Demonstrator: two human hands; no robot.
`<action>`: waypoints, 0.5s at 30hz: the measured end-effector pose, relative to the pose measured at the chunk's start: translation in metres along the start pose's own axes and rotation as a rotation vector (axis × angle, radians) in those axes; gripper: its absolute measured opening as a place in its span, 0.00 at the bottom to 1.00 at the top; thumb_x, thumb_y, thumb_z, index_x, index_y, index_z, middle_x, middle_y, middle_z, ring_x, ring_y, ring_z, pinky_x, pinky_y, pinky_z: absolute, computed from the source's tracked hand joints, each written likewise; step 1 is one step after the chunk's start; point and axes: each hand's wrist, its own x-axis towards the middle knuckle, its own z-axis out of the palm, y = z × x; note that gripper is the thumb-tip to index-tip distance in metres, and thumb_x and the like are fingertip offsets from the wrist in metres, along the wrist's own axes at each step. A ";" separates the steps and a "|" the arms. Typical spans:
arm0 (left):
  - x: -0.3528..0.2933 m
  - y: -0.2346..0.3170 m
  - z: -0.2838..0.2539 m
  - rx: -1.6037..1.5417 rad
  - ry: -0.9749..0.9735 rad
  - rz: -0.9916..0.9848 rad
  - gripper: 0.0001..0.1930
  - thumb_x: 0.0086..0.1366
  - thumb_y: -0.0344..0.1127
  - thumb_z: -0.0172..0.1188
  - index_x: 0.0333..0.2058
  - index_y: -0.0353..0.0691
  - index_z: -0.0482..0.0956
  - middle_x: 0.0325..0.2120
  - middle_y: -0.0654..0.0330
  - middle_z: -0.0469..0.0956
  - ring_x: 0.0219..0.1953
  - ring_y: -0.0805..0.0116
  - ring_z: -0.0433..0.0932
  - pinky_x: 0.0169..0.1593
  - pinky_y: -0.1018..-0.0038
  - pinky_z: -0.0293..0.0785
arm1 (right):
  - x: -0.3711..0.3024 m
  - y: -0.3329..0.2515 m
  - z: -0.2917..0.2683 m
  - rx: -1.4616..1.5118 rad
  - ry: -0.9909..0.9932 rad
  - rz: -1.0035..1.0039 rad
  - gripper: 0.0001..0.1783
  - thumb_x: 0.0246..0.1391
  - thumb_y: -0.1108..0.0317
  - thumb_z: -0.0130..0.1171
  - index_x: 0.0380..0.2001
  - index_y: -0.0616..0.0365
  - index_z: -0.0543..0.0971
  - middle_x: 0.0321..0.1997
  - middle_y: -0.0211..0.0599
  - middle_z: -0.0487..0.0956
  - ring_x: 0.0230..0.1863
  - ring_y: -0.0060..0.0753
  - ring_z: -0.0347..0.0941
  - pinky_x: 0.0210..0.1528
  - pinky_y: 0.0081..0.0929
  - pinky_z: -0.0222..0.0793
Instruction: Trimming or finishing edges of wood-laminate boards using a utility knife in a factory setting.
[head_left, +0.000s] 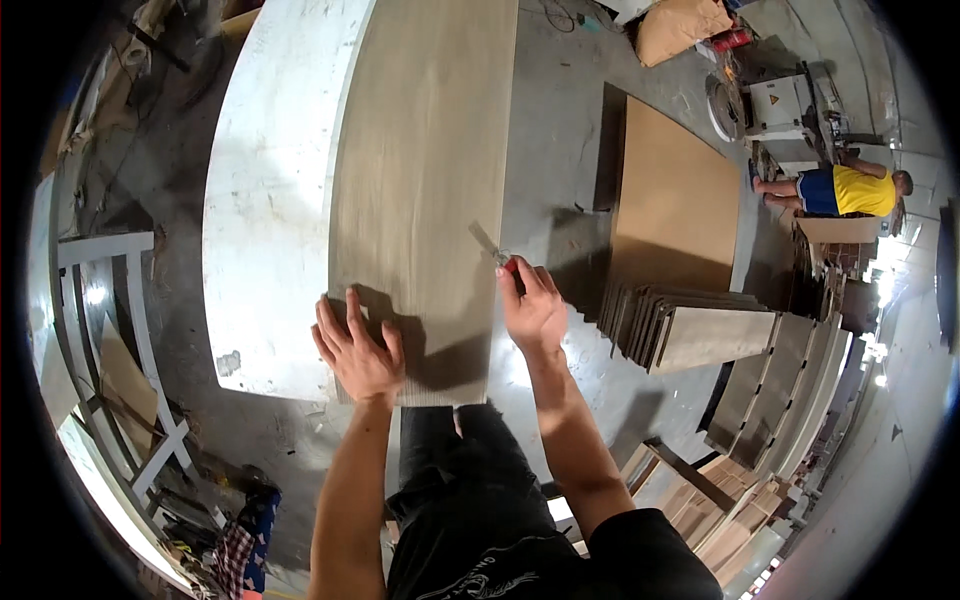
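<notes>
A long wood-grain board lies on a white tabletop, its right edge reaching past the table. My left hand rests near the board's near left corner, palm down with the fingers spread. In my right hand, by the board's right edge, is a hand tool with a red handle and a narrow flat metal blade. The blade points up and left over the board; whether it touches the surface I cannot tell. My fingers hide most of the handle.
To the right, a stack of brown panels stands on the concrete floor, with more boards leaning nearer me. A pale frame is on the left. Far right, a person in a yellow shirt stands by a machine cabinet.
</notes>
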 end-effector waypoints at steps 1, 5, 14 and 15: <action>0.000 0.000 -0.003 0.010 -0.017 -0.011 0.36 0.68 0.49 0.53 0.73 0.49 0.59 0.72 0.39 0.52 0.75 0.41 0.50 0.76 0.44 0.42 | 0.011 -0.003 0.001 -0.007 -0.010 0.009 0.18 0.63 0.49 0.62 0.47 0.47 0.84 0.35 0.34 0.81 0.32 0.47 0.81 0.32 0.42 0.75; 0.003 0.003 -0.001 0.014 -0.022 -0.023 0.36 0.67 0.49 0.52 0.72 0.46 0.61 0.71 0.38 0.53 0.75 0.40 0.51 0.76 0.43 0.43 | 0.069 -0.010 0.006 -0.093 -0.074 0.051 0.20 0.65 0.47 0.60 0.48 0.48 0.83 0.37 0.39 0.81 0.35 0.52 0.82 0.35 0.46 0.77; 0.006 0.004 -0.007 0.010 -0.040 -0.031 0.36 0.68 0.50 0.53 0.71 0.42 0.63 0.70 0.33 0.56 0.73 0.36 0.55 0.75 0.41 0.45 | 0.229 -0.011 0.038 -0.186 -0.130 -0.006 0.22 0.68 0.42 0.52 0.47 0.45 0.83 0.45 0.40 0.82 0.42 0.58 0.81 0.44 0.51 0.78; 0.005 0.003 -0.008 0.016 -0.032 -0.046 0.36 0.68 0.50 0.53 0.71 0.42 0.63 0.70 0.33 0.56 0.73 0.36 0.55 0.75 0.41 0.45 | 0.249 -0.012 0.041 -0.177 -0.118 0.000 0.22 0.68 0.42 0.52 0.47 0.45 0.83 0.45 0.40 0.82 0.43 0.58 0.81 0.44 0.52 0.78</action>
